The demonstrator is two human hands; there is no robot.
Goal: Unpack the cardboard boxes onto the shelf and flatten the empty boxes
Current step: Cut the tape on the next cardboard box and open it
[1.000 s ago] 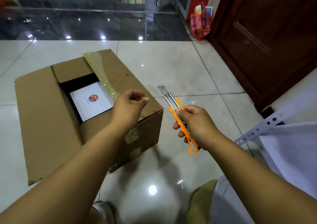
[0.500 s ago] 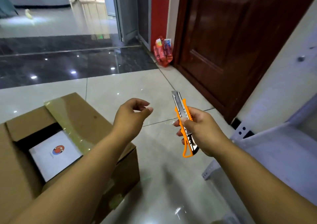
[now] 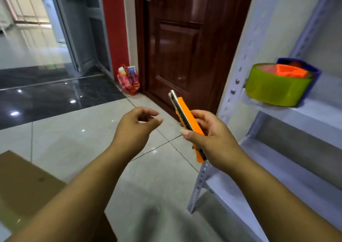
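My right hand (image 3: 212, 136) grips an orange utility knife (image 3: 185, 115), its tip pointing up and away, just left of the white metal shelf (image 3: 277, 160). My left hand (image 3: 135, 128) hovers to the knife's left, fingers loosely curled, holding nothing. Only a corner of the brown cardboard box (image 3: 27, 182) shows at the lower left, partly behind my left forearm; its inside is out of view.
A roll of yellow-green tape (image 3: 277, 88) in a blue dispenser sits on the shelf's upper board. A dark wooden door (image 3: 181, 43) stands ahead, with a red bag of packets (image 3: 128, 80) on the floor beside it. Glossy tiled floor (image 3: 74, 143) lies between box and shelf.
The view has swung up and right, from the opened box toward the shelf. The knife's blade now looks mostly retracted. My left hand has left the box flap and hangs in the air.
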